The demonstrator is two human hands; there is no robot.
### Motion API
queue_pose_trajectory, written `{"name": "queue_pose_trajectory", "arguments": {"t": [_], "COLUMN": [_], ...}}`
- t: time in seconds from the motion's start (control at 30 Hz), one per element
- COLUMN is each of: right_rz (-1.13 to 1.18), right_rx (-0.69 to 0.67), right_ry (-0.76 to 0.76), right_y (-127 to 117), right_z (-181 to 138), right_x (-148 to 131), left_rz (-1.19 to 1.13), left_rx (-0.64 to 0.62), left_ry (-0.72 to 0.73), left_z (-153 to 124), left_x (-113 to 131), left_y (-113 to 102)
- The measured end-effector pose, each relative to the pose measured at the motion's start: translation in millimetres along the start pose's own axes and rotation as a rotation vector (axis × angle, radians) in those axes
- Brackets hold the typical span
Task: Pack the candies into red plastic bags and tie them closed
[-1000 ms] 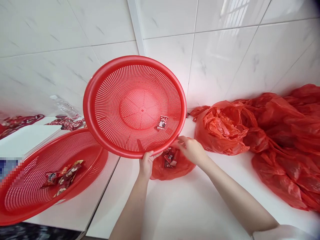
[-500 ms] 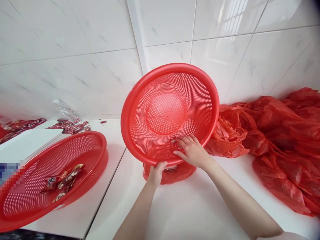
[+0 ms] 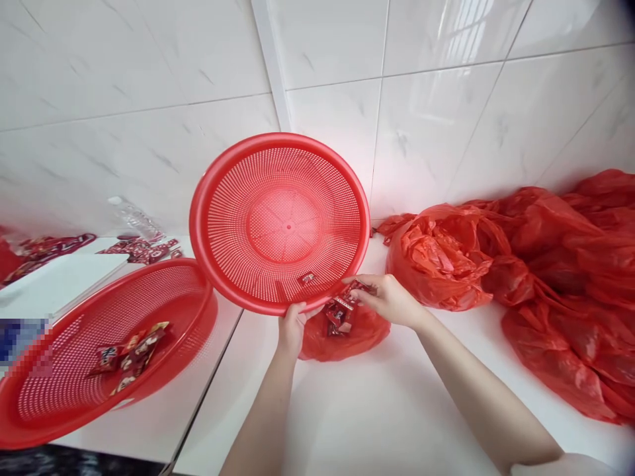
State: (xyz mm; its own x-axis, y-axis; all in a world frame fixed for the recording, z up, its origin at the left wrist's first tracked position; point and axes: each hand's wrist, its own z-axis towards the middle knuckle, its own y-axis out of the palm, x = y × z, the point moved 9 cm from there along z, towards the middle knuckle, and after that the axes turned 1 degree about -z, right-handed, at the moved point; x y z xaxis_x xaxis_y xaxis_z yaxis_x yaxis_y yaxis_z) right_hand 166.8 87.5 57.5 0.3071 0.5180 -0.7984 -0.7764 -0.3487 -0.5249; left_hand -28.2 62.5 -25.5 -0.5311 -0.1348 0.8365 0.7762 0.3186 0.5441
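A round red mesh basket [image 3: 288, 228] is tipped toward me above the counter, and my left hand [image 3: 292, 330] grips its lower rim with the thumb over the edge. One small wrapped packet [image 3: 308, 278] lies inside near that rim. Below the rim sits a red plastic bag [image 3: 370, 330], its mouth partly hidden by the basket, with several small red and dark snack packets [image 3: 341, 314] in it. At the basket's lower right edge, over the bag, my right hand [image 3: 391, 301] has its fingers curled on small red packets, partly covered by the fingers.
On the left a second red mesh basket [image 3: 198, 330] holds a few snack packs [image 3: 136, 360]. Behind it are a white board [image 3: 64, 281], a clear plastic bottle [image 3: 136, 218] and scattered red wrappers [image 3: 149, 250]. Bundled red plastic bags [image 3: 560, 284] fill the right side by the tiled wall.
The held basket has moved left, uncovering more of the bag and its packets. My right hand has come out of the basket to its lower right edge.
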Motion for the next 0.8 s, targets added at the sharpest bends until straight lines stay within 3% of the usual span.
{"name": "queue_pose_trajectory", "arguments": {"t": [0.13,0.3,0.47,0.57,0.7,0.8], "right_rz": [-0.060,-0.149,-0.384,-0.485,-0.353,-0.156], "right_rx": [-0.016,-0.131,0.079,0.040,-0.010,0.025], "right_ry": [0.013,-0.135,-0.179,-0.186,-0.055,0.017], "right_y": [2.7,16.9,12.7,26.5,29.4,17.2], "right_z": [1.9,2.0,1.5,2.1,4.3,4.5], "right_x": [-0.6,-15.8,-20.2,-13.1,7.4,10.9], "left_rz": [-0.004,0.009,0.070,0.094,0.104,0.078], "left_rx": [0.028,0.028,-0.058,-0.125,-0.204,-0.187], "left_ry": [0.039,0.030,-0.060,-0.131,-0.211,-0.178], "left_z": [1.0,-1.0,-11.9,-23.3,-32.9,-27.5], "left_x": [7.6,8.5,-8.1,-25.4,-42.6,-37.5], "left_y": [-1.8,-1.1,9.7,20.7,30.0,25.4]}}
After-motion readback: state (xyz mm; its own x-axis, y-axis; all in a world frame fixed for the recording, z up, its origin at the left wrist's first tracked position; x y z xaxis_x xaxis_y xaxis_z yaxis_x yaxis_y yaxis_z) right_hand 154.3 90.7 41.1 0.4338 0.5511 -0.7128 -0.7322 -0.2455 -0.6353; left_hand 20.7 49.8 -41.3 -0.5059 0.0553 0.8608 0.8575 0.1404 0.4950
